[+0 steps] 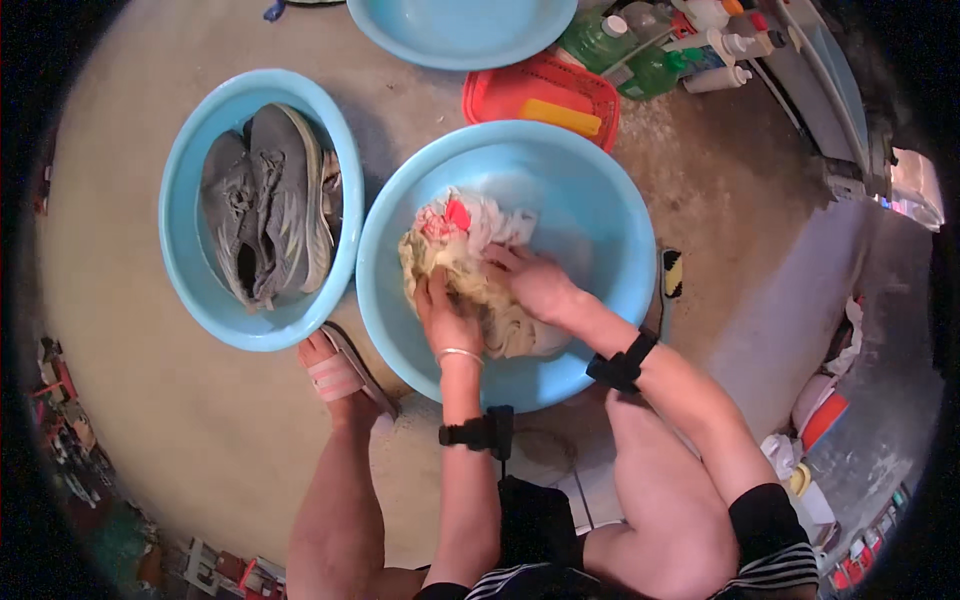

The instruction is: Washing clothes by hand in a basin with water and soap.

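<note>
A bunched, light-coloured cloth point(480, 240) with a red print and yellowish parts lies in a large blue basin point(610, 240) in front of me. It looks wet, though I cannot tell how much water is around it. My left hand point(450, 318) presses into the near left part of the cloth, its fingers curled into the folds. On the right side, my right hand point(535, 282) grips the cloth with bent fingers, partly sunk in the fabric. The fingertips of both hands are partly hidden by the folds.
Grey sneakers point(265, 205) sit in a second blue basin point(180, 270) at left, close to my slippered foot point(330, 370). Behind are a red plastic basket point(490, 95), another blue basin point(460, 50) and several bottles point(655, 70). A brush point(668, 290) lies at right.
</note>
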`<state>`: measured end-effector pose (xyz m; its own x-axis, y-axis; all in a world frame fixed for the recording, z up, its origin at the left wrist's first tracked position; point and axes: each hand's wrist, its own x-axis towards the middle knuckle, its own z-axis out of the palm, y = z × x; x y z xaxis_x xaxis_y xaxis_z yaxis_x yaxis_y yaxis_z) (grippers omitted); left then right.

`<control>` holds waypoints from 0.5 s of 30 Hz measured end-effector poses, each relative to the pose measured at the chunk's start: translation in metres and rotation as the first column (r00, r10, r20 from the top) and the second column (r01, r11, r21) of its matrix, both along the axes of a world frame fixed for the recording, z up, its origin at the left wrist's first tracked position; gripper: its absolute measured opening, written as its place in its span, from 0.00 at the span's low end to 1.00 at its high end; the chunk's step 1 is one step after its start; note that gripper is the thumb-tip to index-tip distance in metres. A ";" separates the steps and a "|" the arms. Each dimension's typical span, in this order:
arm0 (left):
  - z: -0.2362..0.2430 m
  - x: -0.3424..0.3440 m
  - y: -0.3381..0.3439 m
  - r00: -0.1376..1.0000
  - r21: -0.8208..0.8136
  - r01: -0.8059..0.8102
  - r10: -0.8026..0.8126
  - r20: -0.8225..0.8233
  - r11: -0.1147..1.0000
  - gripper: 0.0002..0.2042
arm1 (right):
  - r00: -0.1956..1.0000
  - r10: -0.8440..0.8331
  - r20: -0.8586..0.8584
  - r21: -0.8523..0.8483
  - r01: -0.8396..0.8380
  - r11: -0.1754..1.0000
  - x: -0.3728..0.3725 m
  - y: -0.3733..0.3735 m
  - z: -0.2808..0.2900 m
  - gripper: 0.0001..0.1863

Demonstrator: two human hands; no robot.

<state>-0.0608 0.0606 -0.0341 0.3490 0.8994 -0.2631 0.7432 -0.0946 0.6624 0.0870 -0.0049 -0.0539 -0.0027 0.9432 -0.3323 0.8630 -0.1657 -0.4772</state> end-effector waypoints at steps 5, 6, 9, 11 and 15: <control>-0.009 0.002 -0.022 0.997 0.017 -0.057 0.058 -0.051 0.998 0.27 | 0.962 -0.204 0.183 -0.199 0.240 0.950 0.037 -0.011 0.013 0.24; -0.011 0.004 -0.024 0.998 0.021 -0.045 0.046 -0.050 0.999 0.27 | 0.933 -0.313 0.177 -0.279 0.353 0.893 0.044 -0.013 0.018 0.23; -0.013 0.024 -0.037 0.995 -0.025 0.070 -0.072 -0.073 0.997 0.20 | 0.927 -0.363 0.098 -0.232 0.376 0.897 0.024 -0.034 -0.019 0.22; -0.024 0.012 -0.032 0.982 -0.046 0.170 -0.173 -0.075 0.984 0.19 | 0.913 -0.404 -0.058 -0.184 0.388 0.903 0.008 -0.026 -0.016 0.21; -0.005 -0.004 -0.015 0.982 -0.368 0.136 -0.077 0.172 0.920 0.12 | 0.833 -0.352 -0.427 -0.240 0.271 0.932 0.023 -0.020 0.034 0.16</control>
